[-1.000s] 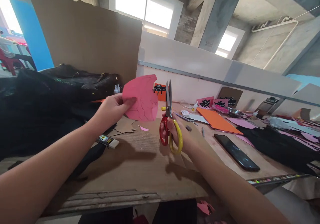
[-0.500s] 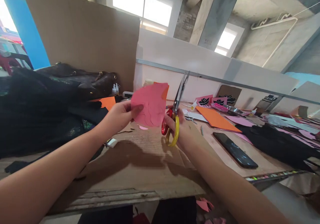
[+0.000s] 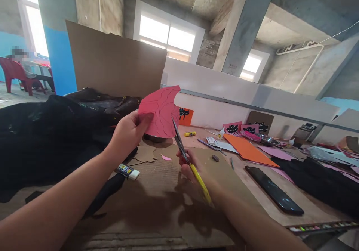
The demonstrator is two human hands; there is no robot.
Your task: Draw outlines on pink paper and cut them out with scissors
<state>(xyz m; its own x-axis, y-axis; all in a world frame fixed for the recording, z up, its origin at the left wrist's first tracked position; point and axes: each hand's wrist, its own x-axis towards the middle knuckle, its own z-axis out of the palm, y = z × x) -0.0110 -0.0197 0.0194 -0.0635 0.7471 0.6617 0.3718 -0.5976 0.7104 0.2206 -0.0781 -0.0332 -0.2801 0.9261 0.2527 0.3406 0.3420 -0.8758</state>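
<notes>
My left hand (image 3: 127,130) is closed on a pink paper piece (image 3: 161,111) with drawn wavy lines, holding it up above the cardboard sheet (image 3: 157,191). My right hand (image 3: 190,167) grips scissors (image 3: 186,157) with yellow and red handles. Their blades point up and left, and the tips touch the lower right edge of the pink paper. A small pink scrap (image 3: 166,157) lies on the cardboard below the paper.
A black bag and dark cloth (image 3: 50,131) fill the left side. A glue tube (image 3: 127,170) lies by my left wrist. To the right lie an orange sheet (image 3: 248,150), a black phone (image 3: 275,189), more pink cut-outs and dark fabric (image 3: 322,180). An upright cardboard panel (image 3: 112,60) stands behind.
The scissors tilted from upright to leaning left, and their tips reached the pink paper's edge. My left hand raised the paper slightly. The view turned somewhat left.
</notes>
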